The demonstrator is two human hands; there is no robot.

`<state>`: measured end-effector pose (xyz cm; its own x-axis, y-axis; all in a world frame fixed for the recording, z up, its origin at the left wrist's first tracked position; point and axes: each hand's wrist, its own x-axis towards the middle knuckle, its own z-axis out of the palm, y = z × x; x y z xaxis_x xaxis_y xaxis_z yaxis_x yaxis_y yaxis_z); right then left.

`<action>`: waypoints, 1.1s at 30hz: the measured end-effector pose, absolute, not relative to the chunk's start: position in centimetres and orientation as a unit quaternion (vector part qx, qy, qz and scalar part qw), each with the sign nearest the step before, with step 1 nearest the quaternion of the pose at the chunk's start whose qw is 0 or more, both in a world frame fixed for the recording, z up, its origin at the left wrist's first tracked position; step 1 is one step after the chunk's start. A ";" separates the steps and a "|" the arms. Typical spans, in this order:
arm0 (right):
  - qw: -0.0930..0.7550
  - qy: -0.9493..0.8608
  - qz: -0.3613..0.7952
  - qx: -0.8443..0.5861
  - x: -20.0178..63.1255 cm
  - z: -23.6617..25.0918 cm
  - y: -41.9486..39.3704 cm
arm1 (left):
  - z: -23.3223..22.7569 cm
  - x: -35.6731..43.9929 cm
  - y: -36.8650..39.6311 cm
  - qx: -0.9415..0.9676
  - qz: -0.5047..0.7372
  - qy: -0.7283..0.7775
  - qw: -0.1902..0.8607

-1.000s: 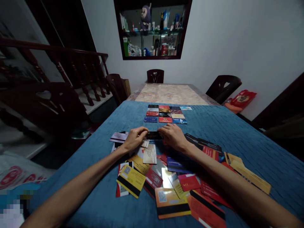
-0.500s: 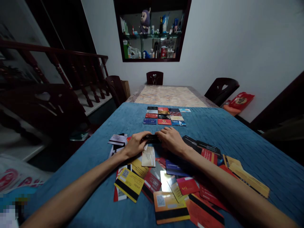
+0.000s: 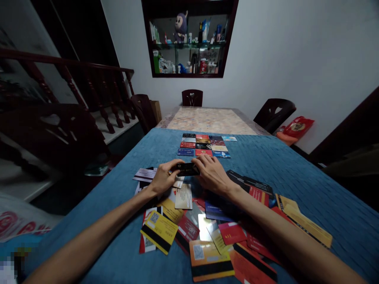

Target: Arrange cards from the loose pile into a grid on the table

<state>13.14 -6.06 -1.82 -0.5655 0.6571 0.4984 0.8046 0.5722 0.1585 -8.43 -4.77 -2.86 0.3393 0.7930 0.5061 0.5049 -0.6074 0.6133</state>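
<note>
Between my two hands is a black card (image 3: 188, 169), tilted up off the table. My left hand (image 3: 164, 177) pinches its left end, and my right hand (image 3: 211, 172) grips the right end with bent fingers. Under and around my forearms lies a loose spread of cards: a yellow card (image 3: 159, 232) with a black stripe, an orange card (image 3: 211, 260), a cream card (image 3: 183, 196) and a dark blue card (image 3: 217, 211). Beyond my hands, several cards lie in neat rows, with a red card (image 3: 203, 152) and a light blue card (image 3: 221, 154) in the nearest row.
A blue cloth (image 3: 124, 228) covers the near part of the table, and the patterned tabletop (image 3: 210, 119) shows at the far end. Dark chairs stand around it, one at the right (image 3: 274, 114). A red bag (image 3: 299, 127) sits beyond that chair.
The black card has tipped up so more of its face shows, and it has shifted slightly left and up with both hands. The view has moved a little.
</note>
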 end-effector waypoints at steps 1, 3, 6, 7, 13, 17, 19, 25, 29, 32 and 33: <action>0.196 -0.864 -0.190 -0.423 13.2 -1.8 -6.0 | -2.9 -8.4 -4.7 0.797 0.409 0.405 0.181; 0.192 -0.864 -0.193 -0.423 13.3 -1.9 -6.0 | -3.0 -8.5 -4.6 0.795 0.413 0.404 0.186; 0.188 -0.865 -0.199 -0.421 13.4 -1.9 -6.0 | -3.2 -8.6 -4.5 0.793 0.416 0.403 0.187; 0.189 -0.864 -0.200 -0.422 13.3 -1.9 -6.0 | -3.2 -8.6 -4.4 0.793 0.417 0.403 0.186; 0.176 -0.866 -0.190 -0.427 13.2 -2.1 -6.0 | -3.5 -8.7 -4.3 0.797 0.415 0.394 0.191; 0.164 -0.870 -0.177 -0.429 13.2 -2.1 -6.0 | -3.8 -8.8 -4.2 0.800 0.409 0.395 0.191; 0.160 -0.870 -0.172 -0.433 13.2 -2.1 -6.0 | -3.9 -8.8 -4.1 0.803 0.406 0.396 0.187; 0.159 -0.869 -0.168 -0.438 13.2 -2.5 -5.8 | -3.7 -8.7 -4.3 0.814 0.378 0.410 0.164; 0.159 -0.867 -0.169 -0.440 13.5 -2.2 -5.7 | -3.8 -8.7 -4.5 0.825 0.372 0.408 0.119; 0.164 -0.865 -0.169 -0.444 13.8 -1.7 -5.7 | -3.9 -8.7 -4.6 0.845 0.362 0.382 0.089; 0.165 -0.863 -0.170 -0.446 13.9 -1.5 -5.7 | -3.9 -8.7 -4.7 0.854 0.356 0.372 0.078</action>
<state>13.92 -5.68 -1.47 -0.5484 0.7131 0.4367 0.8254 0.5454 0.1458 -8.75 -4.69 -3.91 0.4699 0.6910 0.5493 0.5806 -0.7107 0.3973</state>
